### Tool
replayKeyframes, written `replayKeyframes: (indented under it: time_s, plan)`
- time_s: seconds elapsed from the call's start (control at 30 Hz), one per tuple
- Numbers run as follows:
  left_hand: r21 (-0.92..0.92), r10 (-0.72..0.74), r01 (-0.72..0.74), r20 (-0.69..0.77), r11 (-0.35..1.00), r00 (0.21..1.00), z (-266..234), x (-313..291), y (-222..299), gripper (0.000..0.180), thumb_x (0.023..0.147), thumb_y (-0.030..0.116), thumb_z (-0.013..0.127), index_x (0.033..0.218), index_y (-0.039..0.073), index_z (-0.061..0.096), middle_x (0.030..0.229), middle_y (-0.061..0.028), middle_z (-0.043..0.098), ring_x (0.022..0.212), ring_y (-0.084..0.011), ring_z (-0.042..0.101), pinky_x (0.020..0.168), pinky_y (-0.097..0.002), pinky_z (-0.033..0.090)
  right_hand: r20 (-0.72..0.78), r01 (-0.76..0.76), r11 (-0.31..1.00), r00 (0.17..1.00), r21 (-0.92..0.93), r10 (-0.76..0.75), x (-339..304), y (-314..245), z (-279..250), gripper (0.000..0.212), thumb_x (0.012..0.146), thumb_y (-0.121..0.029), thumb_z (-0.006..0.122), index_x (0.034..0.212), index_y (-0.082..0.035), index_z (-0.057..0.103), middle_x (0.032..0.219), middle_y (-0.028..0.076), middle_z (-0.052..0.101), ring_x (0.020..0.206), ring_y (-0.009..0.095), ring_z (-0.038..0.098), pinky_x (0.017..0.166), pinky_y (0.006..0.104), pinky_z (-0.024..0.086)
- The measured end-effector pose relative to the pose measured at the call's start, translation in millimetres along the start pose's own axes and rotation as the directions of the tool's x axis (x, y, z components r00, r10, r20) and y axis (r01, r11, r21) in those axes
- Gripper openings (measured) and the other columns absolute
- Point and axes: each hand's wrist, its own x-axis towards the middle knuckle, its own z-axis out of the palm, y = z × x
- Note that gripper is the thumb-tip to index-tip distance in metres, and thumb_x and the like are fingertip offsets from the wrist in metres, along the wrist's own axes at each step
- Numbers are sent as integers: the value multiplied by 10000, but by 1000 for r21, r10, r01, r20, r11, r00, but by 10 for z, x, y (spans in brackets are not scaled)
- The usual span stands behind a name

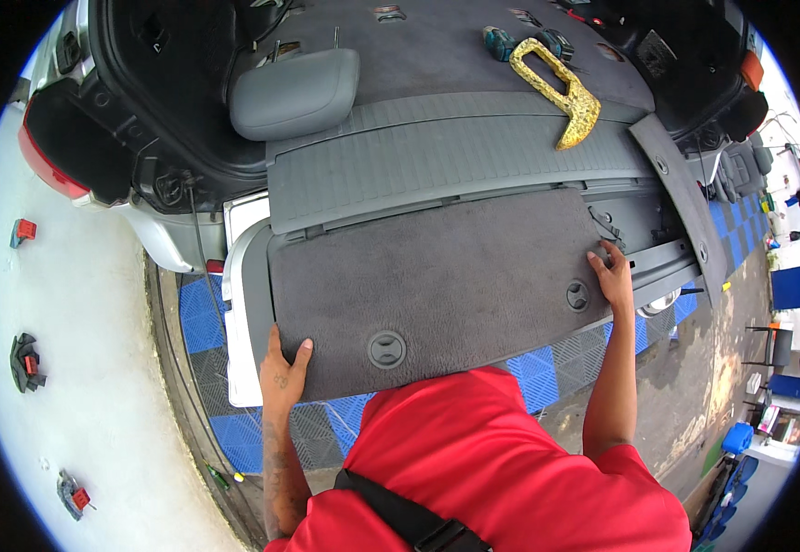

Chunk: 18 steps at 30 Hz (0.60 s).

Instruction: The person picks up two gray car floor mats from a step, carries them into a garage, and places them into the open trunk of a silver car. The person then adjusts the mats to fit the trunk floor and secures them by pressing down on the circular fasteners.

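A dark grey carpeted floor panel (437, 276) with two round recessed catches lies across the rear sill of an open car boot. My left hand (282, 368) grips its near left corner, thumb on top. Over at the far right edge, my right hand (613, 272) holds the panel beside a grey plastic trim strip (685, 198). Behind the panel sits a ribbed grey plastic cover (455, 156).
A grey headrest (294, 90) and a gold-coloured hooked part (561, 87) lie on the boot floor further in. Blue and grey grid floor tiles (234, 432) are beneath me. A red tail lamp (46, 166) is at left. Small red-and-black clips (24, 359) lie on the white surface.
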Motion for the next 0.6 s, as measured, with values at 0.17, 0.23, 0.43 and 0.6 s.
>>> replayKeyframes:
  time_s: [0.17, 0.23, 0.43, 0.6]
  plan:
    - [45, 8, -5, -63, 999, 998, 28, 158, 3, 795, 918, 471, 660, 1431, -90, 425, 1114, -359, 652, 1033, -456, 677, 903, -485, 528, -118, -21, 996, 993, -91, 10, 7, -131, 172, 576, 870, -354, 728, 1247, 67, 620, 1251, 273, 641, 1179, 364, 615, 1015, 432, 459]
    - [-8, 30, -32, -147, 999, 989, 64, 158, -55, 740, 919, 441, 669, 1381, -102, 470, 1041, -339, 672, 958, -426, 692, 847, -469, 533, -158, -112, 993, 982, -31, 106, -19, -113, 176, 615, 882, -407, 706, 1250, 78, 615, 1261, 279, 633, 1209, 365, 597, 1033, 432, 444]
    - [-320, 57, -216, -440, 923, 896, -58, -53, 6, 452, 910, 269, 710, 1132, -96, 565, 795, -180, 665, 728, -216, 620, 671, -365, 495, -331, -162, 957, 913, 239, 237, -96, 94, 5, 687, 948, -531, 603, 1228, 97, 629, 1070, 189, 692, 967, 255, 636, 873, 366, 493]
    - [-372, 193, -725, -802, 580, 566, -636, 190, 566, 504, 900, 483, 687, 990, -4, 594, 768, 2, 557, 729, -120, 501, 690, -269, 421, -654, 365, 680, 723, 636, 222, 147, 89, -161, 622, 1071, -455, 361, 1376, 62, 527, 1249, 193, 659, 1132, 274, 625, 999, 389, 463]
